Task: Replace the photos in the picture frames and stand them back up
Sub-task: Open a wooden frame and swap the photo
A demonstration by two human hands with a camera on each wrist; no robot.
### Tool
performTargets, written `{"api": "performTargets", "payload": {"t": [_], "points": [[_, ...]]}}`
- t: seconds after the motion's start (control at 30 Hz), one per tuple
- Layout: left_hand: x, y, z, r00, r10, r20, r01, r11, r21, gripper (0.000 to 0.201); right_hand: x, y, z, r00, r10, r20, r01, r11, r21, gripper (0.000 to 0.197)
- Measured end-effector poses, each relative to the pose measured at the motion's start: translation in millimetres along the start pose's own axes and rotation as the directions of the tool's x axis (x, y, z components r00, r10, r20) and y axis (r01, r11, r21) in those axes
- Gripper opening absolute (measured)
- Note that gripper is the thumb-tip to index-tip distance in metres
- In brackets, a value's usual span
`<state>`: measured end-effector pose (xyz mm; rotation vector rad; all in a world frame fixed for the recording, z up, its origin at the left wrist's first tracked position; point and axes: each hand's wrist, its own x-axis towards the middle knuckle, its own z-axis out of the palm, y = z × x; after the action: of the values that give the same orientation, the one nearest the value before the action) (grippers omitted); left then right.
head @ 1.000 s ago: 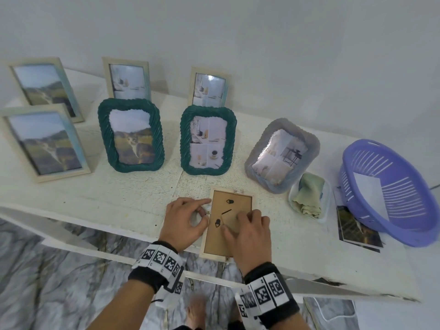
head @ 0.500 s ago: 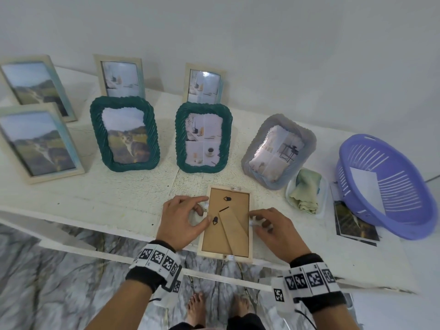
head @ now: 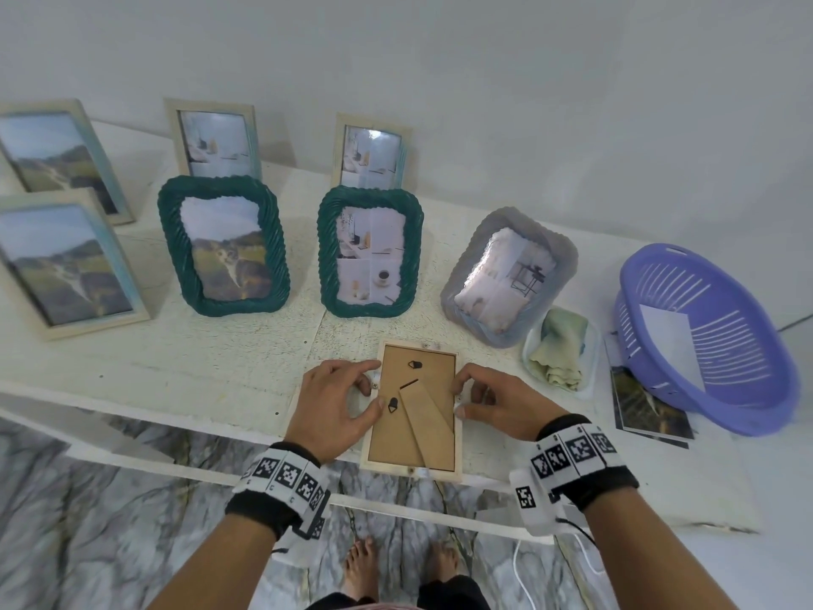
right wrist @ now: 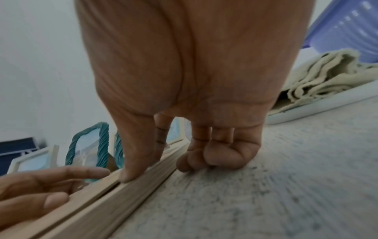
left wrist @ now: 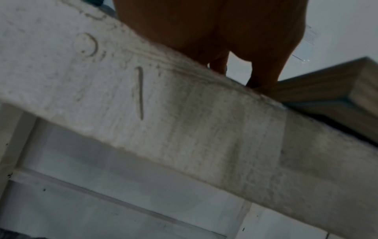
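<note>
A light wooden picture frame (head: 433,367) lies face down at the table's front edge, its brown backing and folded stand (head: 424,427) facing up. My left hand (head: 376,386) holds its left rim, index on the rim and thumb beside a black clip (head: 392,405). At the right rim my right hand (head: 457,396) has thumb and index on the wood, the other fingers curled on the table. In the right wrist view the right thumb (right wrist: 131,171) presses on the frame rim (right wrist: 102,202), with the left hand (right wrist: 40,186) opposite. The left wrist view catches only a frame corner (left wrist: 327,90).
Several frames stand behind: two green ones (head: 220,244) (head: 369,248), a grey one (head: 506,275), pale wooden ones (head: 66,257). To the right are a white tray with a cloth (head: 558,350), loose photos (head: 646,407) and a purple basket (head: 704,336) holding a sheet.
My right hand has come off the backing and stand and moved to the frame's right rim. The left hand stays at the left rim.
</note>
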<state>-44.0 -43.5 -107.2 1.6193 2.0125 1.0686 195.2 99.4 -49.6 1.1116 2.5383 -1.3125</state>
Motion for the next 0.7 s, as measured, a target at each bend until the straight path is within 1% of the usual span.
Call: {"api": "performTargets", "payload": {"t": [0.07, 0.2, 0.3, 0.4, 0.5, 0.57, 0.63, 0.7], "points": [[-1, 0, 0, 1.000, 0.007, 0.011, -0.007, 1.000, 0.008, 0.050, 5, -2, 0, 1.000, 0.005, 0.000, -0.005, 1.000, -0.030, 0.018], [-2, -1, 0, 1.000, 0.010, 0.025, -0.010, 1.000, 0.013, 0.049, 9, -4, 4, 0.998, 0.001, -0.061, -0.007, 0.996, -0.094, 0.027], [-3, 0, 1, 1.000, 0.003, 0.017, -0.004, 1.000, 0.015, 0.048, 8, -3, 8, 0.995, 0.010, -0.095, -0.023, 0.990, -0.139, 0.029], [-2, 1, 0, 1.000, 0.006, -0.003, -0.006, 1.000, 0.013, 0.040, 7, -2, 11, 0.993, 0.024, -0.117, -0.041, 0.989, -0.145, 0.029], [-2, 1, 0, 0.999, 0.036, 0.002, -0.036, 0.999, 0.023, 0.033, 6, -3, 13, 0.989, 0.026, -0.144, -0.048, 0.988, -0.149, 0.028], [-3, 1, 0, 0.999, 0.048, 0.001, -0.048, 0.999, 0.022, 0.035, 5, -3, 14, 0.988, 0.025, -0.155, -0.048, 0.988, -0.148, 0.027], [-4, 0, 1, 0.999, 0.038, -0.007, -0.038, 0.999, 0.016, 0.042, 5, -2, 15, 0.987, 0.019, -0.157, -0.043, 0.987, -0.153, 0.027], [-4, 0, 1, 0.999, 0.033, -0.017, -0.033, 0.999, 0.005, 0.043, 6, -2, 15, 0.987, 0.014, -0.158, -0.039, 0.987, -0.156, 0.027]]}}
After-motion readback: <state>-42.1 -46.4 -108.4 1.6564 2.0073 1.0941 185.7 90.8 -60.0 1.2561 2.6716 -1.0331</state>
